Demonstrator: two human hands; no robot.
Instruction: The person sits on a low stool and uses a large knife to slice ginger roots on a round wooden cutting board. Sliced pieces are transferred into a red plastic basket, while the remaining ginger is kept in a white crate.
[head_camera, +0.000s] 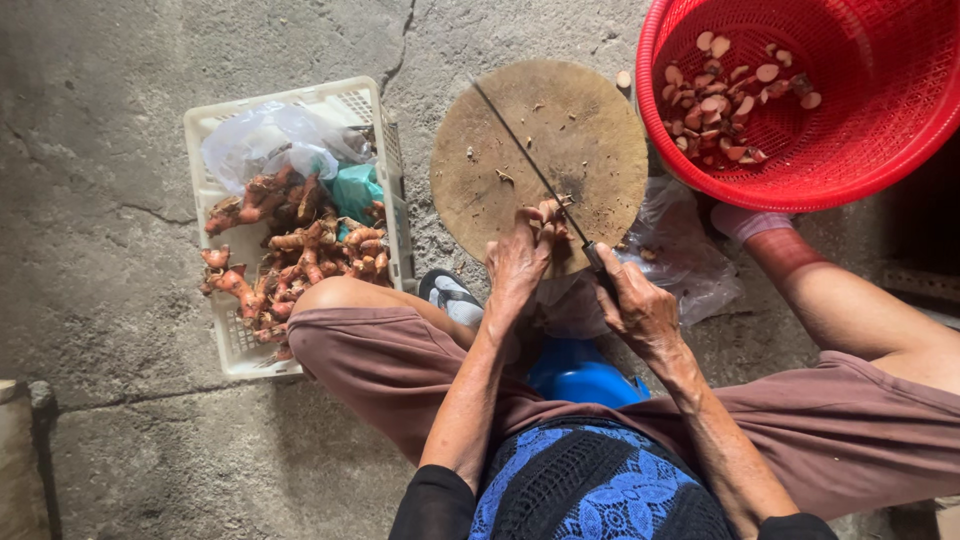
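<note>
My left hand (517, 262) presses a small piece of root (548, 212) onto the near edge of a round wooden chopping board (560, 130). A long thin knife (530, 165) is gripped by my right hand (635, 305), and its blade lies across the board right beside the root piece. Left of my knee stands a white plastic crate (225, 345) full of reddish-orange knobbly roots (295, 250). At the top right, a red mesh basket (850, 170) holds several pale sliced root pieces (725, 95).
Crumpled clear and teal plastic bags (285, 145) lie at the crate's far end. A clear plastic sheet (680, 250) lies under the board's near right. I sit on a blue stool (580, 375), knees spread, on a cracked concrete floor (120, 120). A sandalled foot (450, 295) rests near the board.
</note>
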